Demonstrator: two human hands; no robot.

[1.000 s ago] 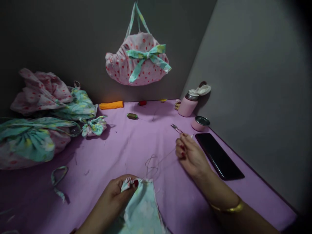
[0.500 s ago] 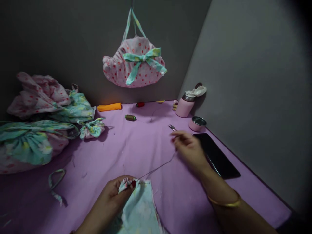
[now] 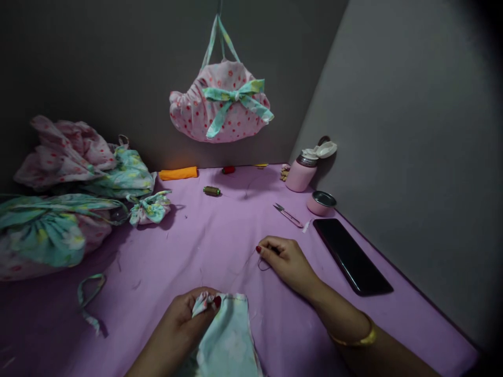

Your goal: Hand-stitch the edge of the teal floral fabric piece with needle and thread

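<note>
Snips (image 3: 288,214) left of phone (image 3: 351,255) (cup (image 3: 321,202) behind phone).

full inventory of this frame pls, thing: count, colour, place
fabric piece: 1, mint floral, near edge, in left hand
thread: 1, thin, fabric piece to right hand
snips: 1, pink, mid-right
phone: 1, black, right
flask: 1, pink, far right
cup: 1, pink, beside flask
spool: 1, olive, far centre
orange roll: 1, far edge
hanging bag: 1, pink, mint bow, wall
bag pile: several, pink/mint, left
tablecloth: 1, purple
left hand: pinching fabric piece
right hand: pinching thread
</note>
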